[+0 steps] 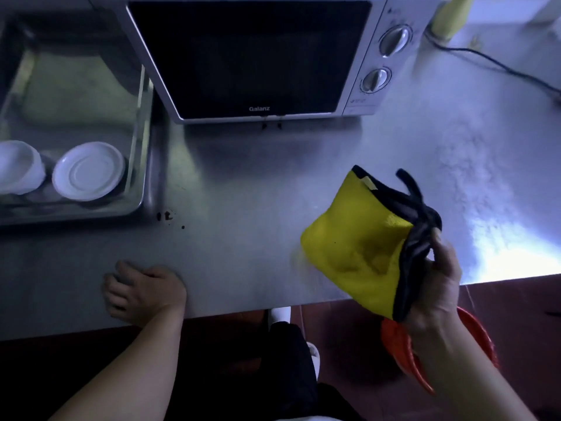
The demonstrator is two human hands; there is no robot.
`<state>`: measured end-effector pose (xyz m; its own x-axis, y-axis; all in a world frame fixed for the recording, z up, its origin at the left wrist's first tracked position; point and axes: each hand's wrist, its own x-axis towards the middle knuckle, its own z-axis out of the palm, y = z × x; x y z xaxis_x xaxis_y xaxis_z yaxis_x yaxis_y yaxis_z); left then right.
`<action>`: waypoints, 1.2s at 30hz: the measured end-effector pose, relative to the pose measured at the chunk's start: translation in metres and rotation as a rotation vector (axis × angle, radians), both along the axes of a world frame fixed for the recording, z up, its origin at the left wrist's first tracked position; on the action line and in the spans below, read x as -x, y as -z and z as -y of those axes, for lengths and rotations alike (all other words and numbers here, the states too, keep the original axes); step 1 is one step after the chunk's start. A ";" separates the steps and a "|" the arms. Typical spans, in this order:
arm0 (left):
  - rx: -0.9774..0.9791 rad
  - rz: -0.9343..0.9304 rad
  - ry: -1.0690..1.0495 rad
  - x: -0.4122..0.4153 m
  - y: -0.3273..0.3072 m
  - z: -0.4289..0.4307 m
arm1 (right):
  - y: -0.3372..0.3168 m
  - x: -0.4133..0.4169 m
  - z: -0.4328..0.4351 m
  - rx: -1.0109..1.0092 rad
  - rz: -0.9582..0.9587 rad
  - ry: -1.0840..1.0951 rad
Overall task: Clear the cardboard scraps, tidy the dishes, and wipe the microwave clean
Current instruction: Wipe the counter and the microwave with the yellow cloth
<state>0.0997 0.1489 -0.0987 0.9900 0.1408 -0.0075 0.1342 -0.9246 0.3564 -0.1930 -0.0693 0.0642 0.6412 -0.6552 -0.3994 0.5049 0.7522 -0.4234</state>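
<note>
1. Yellow cloth (358,247) with a black edge hangs bunched from the right hand (437,278), whose fingers are pinched together on its black hem, above the near right part of the counter.
2. Steel counter (243,183) carries the microwave (252,56) at the back, door closed, its two dials (394,41) on the right panel.
3. Left hand (142,290) rests palm-down on the counter's near edge, fingers loosely curled, holding nothing.
4. Two white dishes (88,171) lie in the metal sink (145,165) to the left of the microwave.
5. Small dark crumbs (165,216) sit on the counter just beside the sink's near right corner.
6. Below the counter edge, a red basin (400,347) shows on the floor under the right forearm.
</note>
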 end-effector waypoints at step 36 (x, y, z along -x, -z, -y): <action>-0.006 0.172 -0.068 -0.006 0.036 -0.010 | 0.135 -0.312 0.117 1.232 -1.303 -0.529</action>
